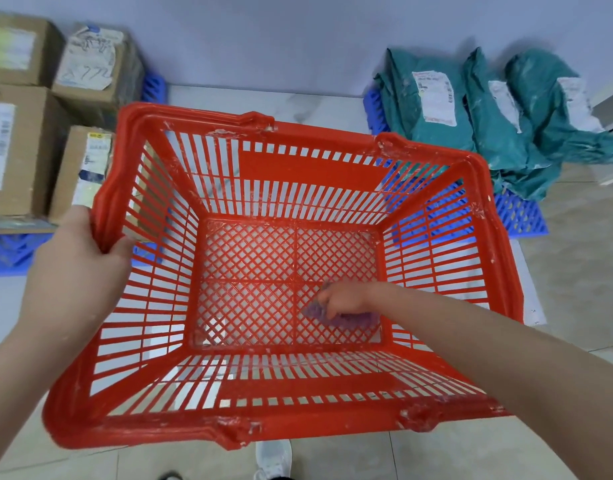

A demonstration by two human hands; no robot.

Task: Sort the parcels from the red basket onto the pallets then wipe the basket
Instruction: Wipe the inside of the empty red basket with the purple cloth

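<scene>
1. The red basket (180, 116) is right in front of you, between the two pallets. There are no parcels in it.
2. The brown boxes (17, 150) sit on the left blue pallet (10, 251). The green bags (433, 105) lie on the right blue pallet (519, 216). So the sorting part looks done.
3. You are on the wiping part now. Your right hand (346, 299) is down inside the basket, with its fingers curled onto a purple cloth (346, 318). The cloth is pressed on the bottom grid, near the right side.
4. Your left hand (80, 258) grips the basket's left rim. Its fingers are wrapped around the edge to hold the basket steady.
5. I think there is more wiping to do. White bits (384, 143) show on the rim and the corners, and the cloth is only on the bottom so far.
6. The boxes and bags all have white labels (436, 98) stuck on them. The print is too small and blurry to read.
7. One box label (90, 60) at the back left has big hand-drawn marks on it. They may be numbers, but I cannot tell for sure.
8. I see no brand name anywhere, and the basket has no writing on it.
</scene>
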